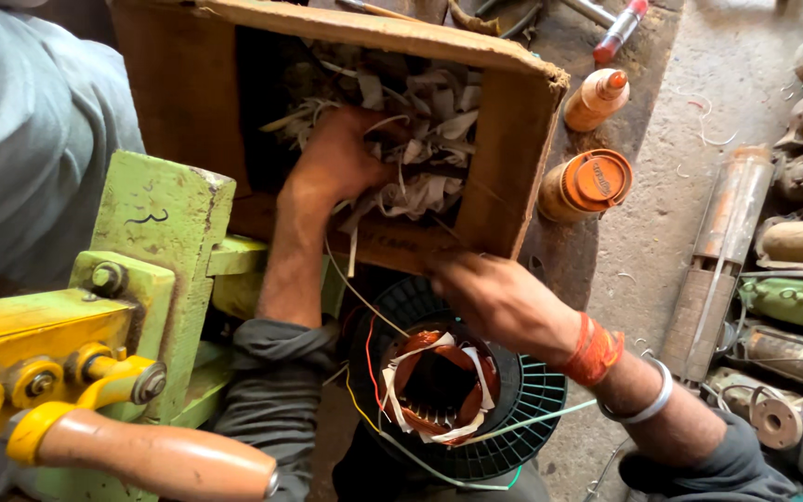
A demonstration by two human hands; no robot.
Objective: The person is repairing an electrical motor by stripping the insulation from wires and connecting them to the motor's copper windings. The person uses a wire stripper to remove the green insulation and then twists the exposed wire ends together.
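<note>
Head view: my hands at a box of paper strips.

My left hand (341,158) is buried in the cardboard box (504,139), fingers closed around white paper strips (429,130). My right hand (494,297) curls against the box's lower edge; I cannot tell what it grips. The copper-wound stator (439,381) sits just below, beside the green press (155,242).
</note>
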